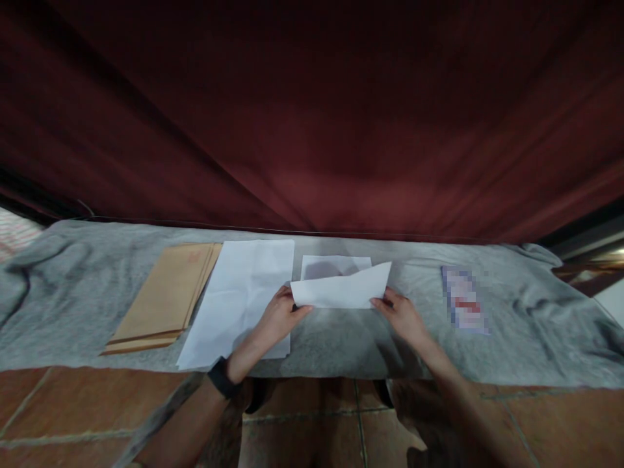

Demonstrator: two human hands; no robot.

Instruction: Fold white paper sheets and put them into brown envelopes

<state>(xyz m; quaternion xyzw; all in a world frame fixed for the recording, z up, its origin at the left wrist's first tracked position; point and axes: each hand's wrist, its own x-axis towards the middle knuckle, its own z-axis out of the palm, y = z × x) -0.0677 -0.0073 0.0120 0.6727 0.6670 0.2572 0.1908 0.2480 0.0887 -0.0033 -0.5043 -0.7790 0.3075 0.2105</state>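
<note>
Between my two hands a folded sheet of white paper is held up, its long lower edge towards me. My left hand pinches its left end, thumb in front and fingers behind. At the right end my right hand grips it the same way. Just behind it, partly covered, another white paper lies flat on the grey cloth. Left of my hands is a stack of large white sheets with faint creases.
A pile of brown envelopes lies at the left, beside the white sheets. To the right rests a blurred packet. Grey cloth covers the surface. A dark red curtain hangs behind, and floor tiles show below.
</note>
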